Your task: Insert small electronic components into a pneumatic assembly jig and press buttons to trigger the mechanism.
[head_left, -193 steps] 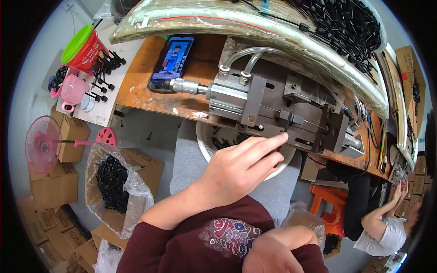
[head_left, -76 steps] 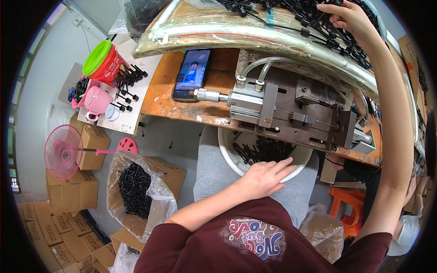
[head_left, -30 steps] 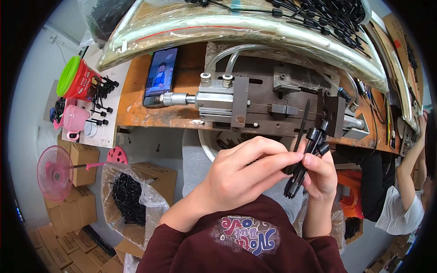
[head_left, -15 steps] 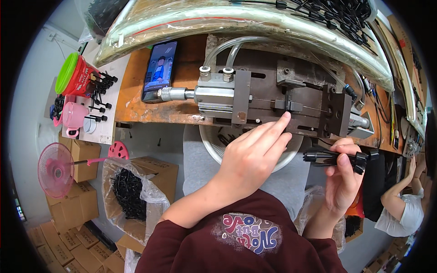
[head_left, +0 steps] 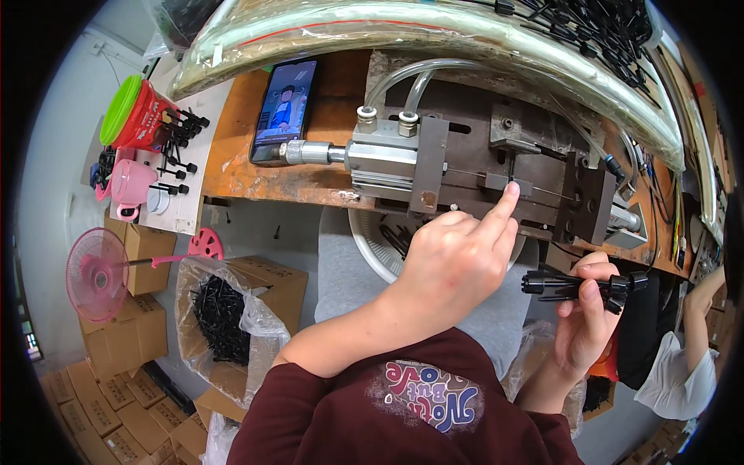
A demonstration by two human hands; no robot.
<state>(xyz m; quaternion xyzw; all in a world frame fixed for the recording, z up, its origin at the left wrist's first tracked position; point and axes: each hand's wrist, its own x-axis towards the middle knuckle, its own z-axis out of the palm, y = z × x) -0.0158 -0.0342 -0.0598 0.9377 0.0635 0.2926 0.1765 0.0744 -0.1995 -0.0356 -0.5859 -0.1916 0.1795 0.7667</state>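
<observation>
My left hand [head_left: 457, 260] reaches over the bench fixture [head_left: 473, 147]. Its index finger is stretched out with the tip on the small dark block [head_left: 498, 183] in the middle of the fixture; the other fingers are bent, and nothing shows in them. A thin rod runs through that block between two upright plates. On the right, my right hand [head_left: 585, 325] is closed round a bunch of slim black plastic parts with knobbed ends [head_left: 558, 285], held level off the fixture's front right corner. Beneath my left hand a white basket [head_left: 364, 248] with black parts is partly hidden.
A phone [head_left: 284, 108] leans behind the metal cylinder [head_left: 380, 163] with its clear hoses. A red bucket [head_left: 143, 116], pink cup [head_left: 132, 186] and pink fan [head_left: 97, 275] are at left. Below stands a lined carton [head_left: 267, 291] of black parts. At right sits another person [head_left: 678, 380].
The whole view has shifted slightly. My left middle finger has bent in, leaving the index finger pointing onto the block. My right hand keeps its bunch. The other person's arm has moved.
</observation>
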